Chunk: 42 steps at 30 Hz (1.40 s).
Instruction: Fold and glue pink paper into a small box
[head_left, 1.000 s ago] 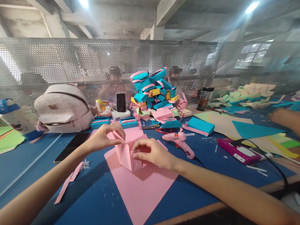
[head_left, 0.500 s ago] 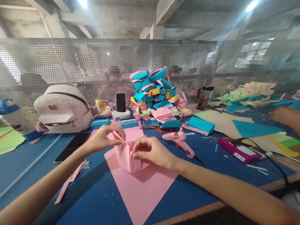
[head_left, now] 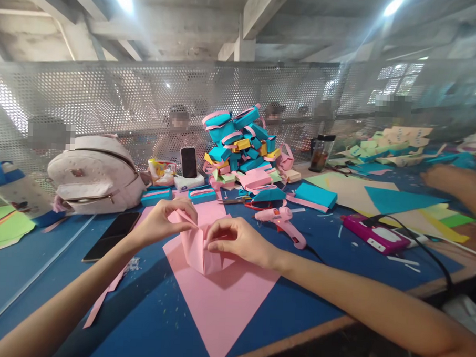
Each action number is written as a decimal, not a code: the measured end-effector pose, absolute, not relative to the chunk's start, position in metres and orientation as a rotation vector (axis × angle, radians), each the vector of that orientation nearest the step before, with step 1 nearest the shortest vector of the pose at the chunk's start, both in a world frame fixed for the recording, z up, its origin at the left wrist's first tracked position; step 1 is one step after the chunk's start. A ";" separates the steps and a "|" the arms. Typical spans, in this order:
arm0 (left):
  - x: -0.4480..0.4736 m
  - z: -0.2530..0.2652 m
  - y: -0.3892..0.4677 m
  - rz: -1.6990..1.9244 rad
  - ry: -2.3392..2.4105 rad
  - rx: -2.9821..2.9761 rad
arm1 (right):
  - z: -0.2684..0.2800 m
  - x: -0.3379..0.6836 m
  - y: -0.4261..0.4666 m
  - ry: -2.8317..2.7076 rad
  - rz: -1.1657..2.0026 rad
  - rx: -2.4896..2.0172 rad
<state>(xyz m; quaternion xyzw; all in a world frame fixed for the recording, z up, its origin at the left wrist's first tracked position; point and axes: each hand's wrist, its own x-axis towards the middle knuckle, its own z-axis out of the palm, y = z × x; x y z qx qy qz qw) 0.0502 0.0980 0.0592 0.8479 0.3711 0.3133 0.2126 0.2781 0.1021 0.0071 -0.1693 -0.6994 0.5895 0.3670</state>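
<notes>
**Pink paper half folded**

I see my left hand (head_left: 163,222) and right hand (head_left: 239,240) both pinching one folded pink paper piece (head_left: 198,245), held just above a flat pink sheet (head_left: 220,299) on the blue worktop (head_left: 29,259). Several folds seem done, but the shape looks unfinished. A pile of finished paper boxes (head_left: 243,147) stands behind.

Matt pink paper (head_left: 220,299); smooth blue tabletop (head_left: 41,254); perforated metal screen (head_left: 107,99).
</notes>
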 end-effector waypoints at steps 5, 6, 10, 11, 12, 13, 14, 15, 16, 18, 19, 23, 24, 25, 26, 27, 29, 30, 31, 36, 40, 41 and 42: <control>0.053 0.057 0.097 0.905 1.048 2.345 | 0.005 0.277 0.103 -1.786 1.524 -0.426; 0.054 0.056 0.097 0.910 1.049 2.343 | 0.005 0.277 0.103 -1.788 1.527 -0.419; 0.055 0.055 0.098 0.917 1.037 2.342 | 0.005 0.278 0.103 -1.792 1.538 -0.417; 0.055 0.054 0.098 0.921 1.038 2.339 | 0.006 0.278 0.103 -1.790 1.538 -0.425; 0.055 0.054 0.098 0.926 1.041 2.336 | 0.006 0.278 0.102 -1.788 1.538 -0.432; 0.056 0.054 0.098 0.931 1.044 2.332 | 0.006 0.278 0.102 -1.788 1.536 -0.437; 0.056 0.054 0.097 0.934 1.047 2.329 | 0.006 0.278 0.102 -1.789 1.534 -0.439; 0.056 0.054 0.097 0.937 1.048 2.328 | 0.005 0.278 0.102 -1.792 1.529 -0.440; 0.057 0.055 0.096 0.940 1.048 2.329 | 0.005 0.278 0.103 -1.793 1.525 -0.437; 0.058 0.055 0.095 0.955 1.042 2.336 | 0.005 0.277 0.103 -1.797 1.519 -0.436; 0.058 0.055 0.095 0.966 1.039 2.341 | 0.005 0.278 0.103 -1.798 1.517 -0.440; 0.058 0.052 0.095 0.998 1.028 2.360 | 0.006 0.278 0.102 -1.802 1.523 -0.457; 0.058 0.050 0.096 1.007 1.031 2.368 | 0.005 0.278 0.103 -1.801 1.522 -0.456; 0.058 0.048 0.097 1.033 1.044 2.382 | 0.005 0.277 0.103 -1.799 1.518 -0.455; 0.059 0.044 0.098 1.085 1.071 2.401 | 0.003 0.277 0.104 -1.794 1.510 -0.455; 0.060 0.041 0.099 1.165 1.110 2.420 | 0.002 0.276 0.105 -1.783 1.498 -0.459; 0.063 0.035 0.098 1.398 1.221 2.431 | -0.002 0.275 0.107 -1.742 1.473 -0.478; 0.066 0.032 0.096 1.519 1.285 2.416 | -0.004 0.275 0.108 -1.716 1.467 -0.486; 0.069 0.030 0.093 1.617 1.347 2.391 | -0.006 0.275 0.109 -1.686 1.465 -0.493; 0.083 0.021 0.060 1.642 1.467 2.363 | -0.009 0.274 0.110 -1.542 1.451 -0.513; 0.091 0.003 0.037 1.489 1.515 2.391 | -0.010 0.273 0.107 -1.492 1.425 -0.528; 0.093 -0.001 0.035 1.467 1.525 2.390 | -0.010 0.273 0.106 -1.490 1.418 -0.533; 0.094 -0.005 0.033 1.452 1.535 2.380 | -0.010 0.272 0.105 -1.489 1.413 -0.539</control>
